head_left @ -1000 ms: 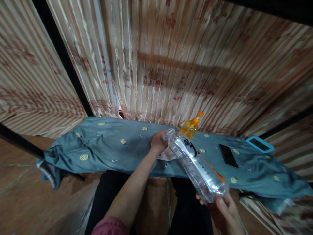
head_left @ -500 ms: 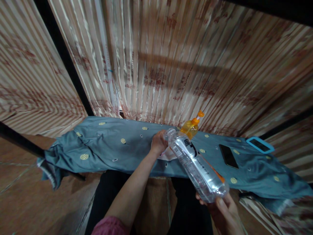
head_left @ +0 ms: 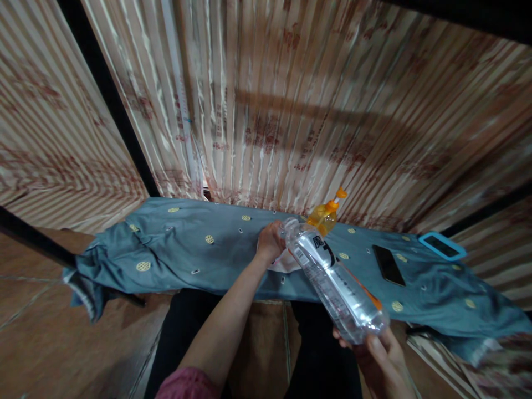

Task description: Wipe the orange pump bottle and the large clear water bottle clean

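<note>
Bottle (head_left: 343, 285) slants from the left fingers (head_left: 276, 228), at its neck, to the right fingers (head_left: 376, 349), at its base. Surface (head_left: 224, 227) beyond the right fingers. On it: small cloth (head_left: 286, 264) just nearside of the left fingers, partly behind the bottle; pump bottle (head_left: 321, 218) beyond and right of the left fingers; phone (head_left: 388, 265) beyond the right fingers; framed tablet (head_left: 442, 246) farther right. Curtain (head_left: 266, 133) behind all.

Almost nothing has changed (the view shifted very slightly).
</note>
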A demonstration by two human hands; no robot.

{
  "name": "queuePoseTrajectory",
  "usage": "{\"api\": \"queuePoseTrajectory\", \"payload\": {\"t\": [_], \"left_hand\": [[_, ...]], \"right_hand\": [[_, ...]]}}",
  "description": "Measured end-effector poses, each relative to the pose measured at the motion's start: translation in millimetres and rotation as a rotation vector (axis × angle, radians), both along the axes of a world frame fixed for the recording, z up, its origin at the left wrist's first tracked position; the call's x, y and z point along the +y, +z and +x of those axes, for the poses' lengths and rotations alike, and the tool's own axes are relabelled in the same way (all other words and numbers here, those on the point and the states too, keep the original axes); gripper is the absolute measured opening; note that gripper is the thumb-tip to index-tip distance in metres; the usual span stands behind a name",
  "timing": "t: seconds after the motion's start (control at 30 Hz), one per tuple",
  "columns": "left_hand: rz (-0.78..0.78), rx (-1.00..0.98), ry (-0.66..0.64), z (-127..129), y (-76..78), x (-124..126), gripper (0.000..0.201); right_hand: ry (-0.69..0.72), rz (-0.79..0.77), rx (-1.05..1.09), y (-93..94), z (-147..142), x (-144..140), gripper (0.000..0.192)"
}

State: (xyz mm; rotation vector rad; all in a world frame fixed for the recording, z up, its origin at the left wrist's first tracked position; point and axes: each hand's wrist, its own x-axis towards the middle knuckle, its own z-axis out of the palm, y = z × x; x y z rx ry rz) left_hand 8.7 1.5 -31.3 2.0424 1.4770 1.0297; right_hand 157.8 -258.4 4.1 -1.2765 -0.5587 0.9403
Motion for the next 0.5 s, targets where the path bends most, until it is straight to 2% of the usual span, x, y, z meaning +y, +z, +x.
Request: {"api": "queuePoseTrajectory", "payload": {"t": [0.5], "left_hand": [[-0.012, 0.038, -0.021, -1.7, 5.5, -2.4, 0.021]], "right_hand": [[0.012, 0.013, 0.006, -2.9, 2.1, -1.0, 0.048]]}}
